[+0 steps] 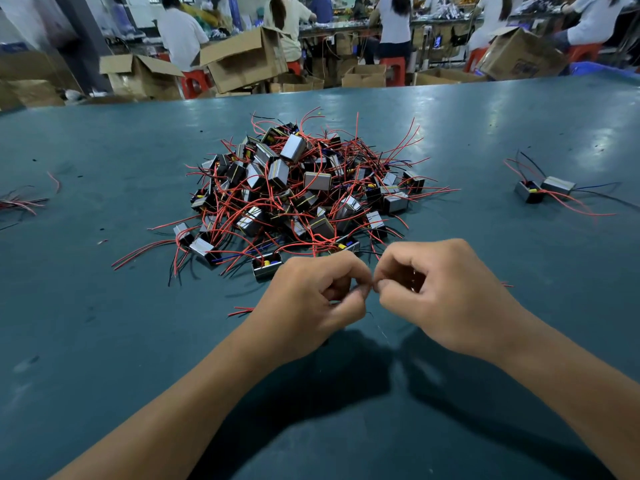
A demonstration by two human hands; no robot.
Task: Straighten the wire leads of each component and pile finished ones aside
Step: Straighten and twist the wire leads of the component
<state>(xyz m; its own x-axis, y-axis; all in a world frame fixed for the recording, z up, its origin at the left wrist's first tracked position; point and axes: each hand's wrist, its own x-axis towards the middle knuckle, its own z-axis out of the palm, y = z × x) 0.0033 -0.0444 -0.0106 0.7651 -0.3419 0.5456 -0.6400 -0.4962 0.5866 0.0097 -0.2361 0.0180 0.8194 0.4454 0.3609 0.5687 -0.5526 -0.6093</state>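
A thin wire lead is pinched between the two hands just above the near part of the green table; the component it belongs to is hidden. The left hand has its fingers curled, thumb and forefinger nipping the lead. The right hand meets it tip to tip, curled the same way round the lead. A fine strand hangs below them. Just beyond the hands lies a large heap of box-shaped components tangled in red, black and blue wires. Two more components sit well apart at the right. Loose red wires lie at the left edge. Cardboard boxes and seated workers fill the background.
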